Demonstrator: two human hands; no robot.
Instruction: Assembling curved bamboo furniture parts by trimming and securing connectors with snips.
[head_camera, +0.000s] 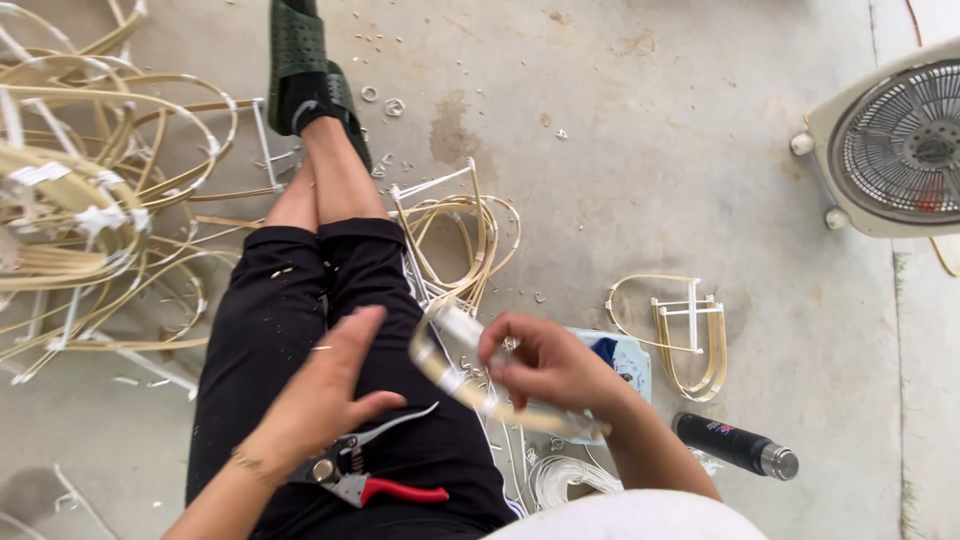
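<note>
My right hand (545, 360) grips a bent pale cane strip (455, 375) wrapped with white bands, held over my lap. My left hand (330, 395) hovers open above my left thigh, fingers spread, close to the strip's curved end but apart from it. A pair of pruning shears (375, 470) with red and grey handles lies on my black trousers (270, 330) just below the left hand. My legs stretch away, crossed at the ankles, with a dark green sandal (300, 60) on the foot.
A large tangle of cane hoops (90, 200) lies on the left. More bent cane pieces (470, 235) and a bound frame (690, 330) sit on the concrete floor. A box fan (900, 140) stands at right. A black flask (735, 445) and a coil of white cord (565, 475) lie near my right arm.
</note>
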